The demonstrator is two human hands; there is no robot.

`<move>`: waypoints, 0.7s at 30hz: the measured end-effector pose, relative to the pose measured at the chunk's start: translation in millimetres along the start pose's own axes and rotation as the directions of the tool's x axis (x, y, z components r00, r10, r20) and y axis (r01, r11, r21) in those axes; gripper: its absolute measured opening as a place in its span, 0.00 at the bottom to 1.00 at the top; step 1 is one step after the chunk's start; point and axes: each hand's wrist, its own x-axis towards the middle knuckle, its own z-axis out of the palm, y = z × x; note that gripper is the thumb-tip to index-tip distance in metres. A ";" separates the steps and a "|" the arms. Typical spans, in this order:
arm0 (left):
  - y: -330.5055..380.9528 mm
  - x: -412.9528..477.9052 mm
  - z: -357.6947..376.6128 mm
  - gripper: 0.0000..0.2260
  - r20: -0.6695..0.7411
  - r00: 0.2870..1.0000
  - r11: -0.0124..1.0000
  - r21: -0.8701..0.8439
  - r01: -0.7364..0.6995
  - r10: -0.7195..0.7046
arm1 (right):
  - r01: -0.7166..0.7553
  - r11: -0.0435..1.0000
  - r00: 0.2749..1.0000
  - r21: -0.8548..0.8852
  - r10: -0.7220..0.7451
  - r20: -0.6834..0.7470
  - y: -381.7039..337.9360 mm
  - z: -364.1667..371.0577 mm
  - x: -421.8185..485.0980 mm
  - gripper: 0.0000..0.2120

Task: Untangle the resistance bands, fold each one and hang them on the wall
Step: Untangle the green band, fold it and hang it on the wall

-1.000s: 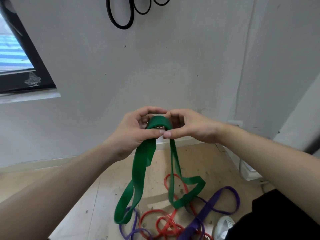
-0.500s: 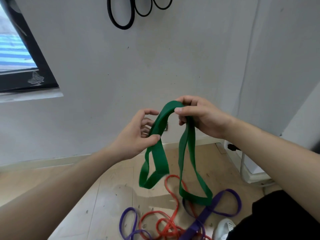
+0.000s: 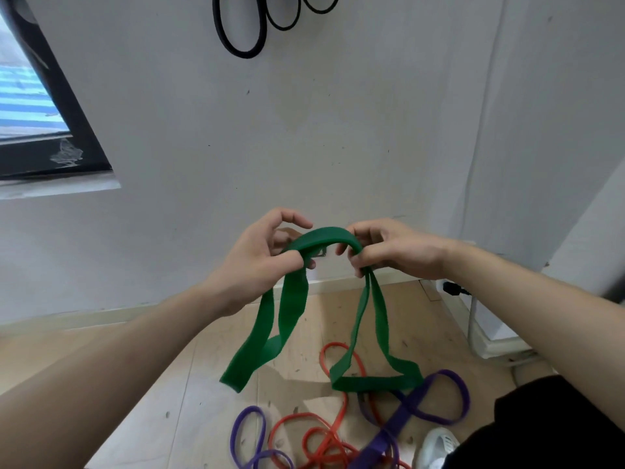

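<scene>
The green band [image 3: 293, 309] is up in the air in front of the white wall [image 3: 338, 130], held by both hands. The top of it makes a little bridge from one hand to the other. The left hand [image 3: 257, 262] pinches one end of the bridge with its thumb and fingers. The right hand [image 3: 395, 255] has its fingers curled around the other end. A long green loop hangs down from each hand, and both loops stay above the floor [image 3: 176, 384]. On the floor under them lie red bands [image 3: 324, 438] and purple bands [image 3: 429, 397], all mixed up together. A white shoe [image 3: 436, 446] is just beside that pile. High on the wall hang some black bands [image 3: 236, 45]. A dark window [image 3: 40, 106] is off to the left.
</scene>
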 end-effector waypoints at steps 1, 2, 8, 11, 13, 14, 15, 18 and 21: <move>1.9 0.0 -1.6 0.20 0.018 1.000 1.000 -0.030 0.006 -0.005 | 0.009 1.000 1.000 -0.001 -0.009 0.003 -0.8 1.5 0.4 0.14; 4.0 -0.7 -2.8 0.20 0.039 0.999 0.998 -0.057 0.005 -0.003 | 0.021 1.000 1.000 -0.004 -0.021 0.004 -1.3 3.1 0.8 0.14; 6.8 -5.1 -2.1 0.18 0.065 0.998 0.995 -0.098 -0.002 0.008 | 0.146 0.988 0.989 0.040 -0.145 -0.032 -13.1 21.6 3.2 0.12; 6.1 -6.0 -3.5 0.18 0.081 0.997 0.995 -0.102 -0.002 0.010 | 0.193 0.980 0.980 0.039 -0.191 -0.056 -21.1 25.2 2.7 0.13; 5.5 -5.7 -6.2 0.20 0.091 0.996 0.995 -0.100 -0.009 0.018 | 0.219 0.975 0.972 0.043 -0.214 -0.095 -24.8 23.4 2.1 0.12; 5.1 -5.1 -6.2 0.22 0.096 0.995 0.996 -0.083 -0.017 0.025 | 0.234 0.970 0.966 0.061 -0.225 -0.129 -26.2 22.3 2.0 0.11; 4.5 -4.5 -4.7 0.24 0.097 0.995 0.998 -0.059 -0.026 0.032 | 0.253 0.964 0.957 0.083 -0.237 -0.166 -27.3 21.7 1.7 0.10; -0.5 -2.2 4.4 0.24 0.052 0.998 0.999 -0.014 -0.033 0.034 | 0.307 0.947 0.933 0.099 -0.278 -0.228 -29.5 22.2 2.8 0.10; -4.6 -1.2 9.6 0.20 -0.049 0.997 0.998 0.020 -0.056 0.057 | 0.332 0.936 0.921 0.116 -0.294 -0.256 -29.1 20.1 2.8 0.11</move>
